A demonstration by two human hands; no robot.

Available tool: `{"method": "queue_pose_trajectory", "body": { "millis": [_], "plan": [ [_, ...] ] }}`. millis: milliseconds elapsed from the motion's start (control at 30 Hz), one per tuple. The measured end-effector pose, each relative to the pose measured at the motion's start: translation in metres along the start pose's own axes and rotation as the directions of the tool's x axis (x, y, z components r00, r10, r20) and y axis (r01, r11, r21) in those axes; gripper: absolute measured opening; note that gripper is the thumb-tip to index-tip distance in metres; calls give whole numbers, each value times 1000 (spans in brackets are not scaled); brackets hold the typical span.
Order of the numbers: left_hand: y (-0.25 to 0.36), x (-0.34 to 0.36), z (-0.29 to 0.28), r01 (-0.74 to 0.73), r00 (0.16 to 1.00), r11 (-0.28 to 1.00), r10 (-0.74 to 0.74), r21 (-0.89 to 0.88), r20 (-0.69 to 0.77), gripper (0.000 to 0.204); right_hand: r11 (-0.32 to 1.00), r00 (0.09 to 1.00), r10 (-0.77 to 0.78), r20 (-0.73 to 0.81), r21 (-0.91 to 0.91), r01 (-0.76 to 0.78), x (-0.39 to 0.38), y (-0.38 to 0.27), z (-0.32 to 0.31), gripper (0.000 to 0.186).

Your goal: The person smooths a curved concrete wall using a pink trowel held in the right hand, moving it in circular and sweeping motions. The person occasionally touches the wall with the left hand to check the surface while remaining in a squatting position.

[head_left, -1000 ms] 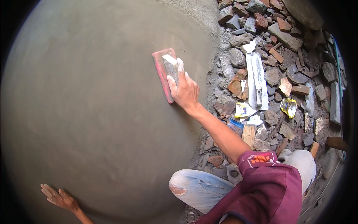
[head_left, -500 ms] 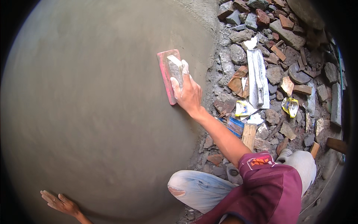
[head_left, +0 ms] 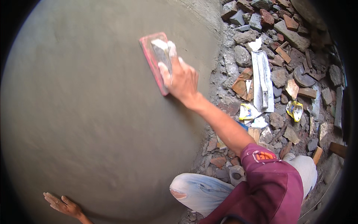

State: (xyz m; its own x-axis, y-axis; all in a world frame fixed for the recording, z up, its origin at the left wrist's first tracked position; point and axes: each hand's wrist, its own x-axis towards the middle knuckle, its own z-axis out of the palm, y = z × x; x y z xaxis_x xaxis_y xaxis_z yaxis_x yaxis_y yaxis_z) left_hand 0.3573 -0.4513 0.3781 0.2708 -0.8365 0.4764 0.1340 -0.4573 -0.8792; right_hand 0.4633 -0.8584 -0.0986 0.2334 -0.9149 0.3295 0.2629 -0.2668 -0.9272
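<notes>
A smooth grey plastered surface (head_left: 93, 112) fills the left and middle of the view. My right hand (head_left: 181, 76) is wrapped round the handle of a plastering float (head_left: 151, 63), a rectangular tool with a pinkish-red edge, its flat face against the plaster. White residue coats some of the fingers. At the lower left, my left hand (head_left: 64, 205) lies against the same surface with its fingers stretched out and nothing in them.
Rubble of stones and brick pieces (head_left: 281, 78) covers the ground on the right. On it lie a long metal trowel (head_left: 263, 84), crumpled yellow wrappers (head_left: 294, 110), a round grey disc (head_left: 304, 76) and a wood piece (head_left: 254, 133). My bent knee (head_left: 186, 188) is near the plaster.
My right hand has slid the float up and to the left across the plaster, tilting it slightly more. The left hand stays nearly where it was.
</notes>
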Motion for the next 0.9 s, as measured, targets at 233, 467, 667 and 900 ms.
{"method": "queue_pose_trajectory", "body": {
  "millis": [233, 467, 667, 900],
  "plan": [
    [20, 16, 6, 3, 999, 998, -6, -68, -46, 69, 979, 957, 201, 211, -34, -199, 173, 27, 16, 60],
    [-6, -1, 0, -21, 999, 1000, 22, 21, -40, 70, 998, 994, -48, 96, -35, 51, 23, -34, 5, 77],
    [14, 11, 2, 11, 999, 1000, -11, -6, -45, 69, 961, 943, 269, 195, 7, -275, 185, -24, 35, 58],
    [-2, -2, 2, 3, 1000, 1000, -3, 5, -28, 70, 989, 981, -142, 130, -26, 147, 17, -54, 14, 77]
  ]
}}
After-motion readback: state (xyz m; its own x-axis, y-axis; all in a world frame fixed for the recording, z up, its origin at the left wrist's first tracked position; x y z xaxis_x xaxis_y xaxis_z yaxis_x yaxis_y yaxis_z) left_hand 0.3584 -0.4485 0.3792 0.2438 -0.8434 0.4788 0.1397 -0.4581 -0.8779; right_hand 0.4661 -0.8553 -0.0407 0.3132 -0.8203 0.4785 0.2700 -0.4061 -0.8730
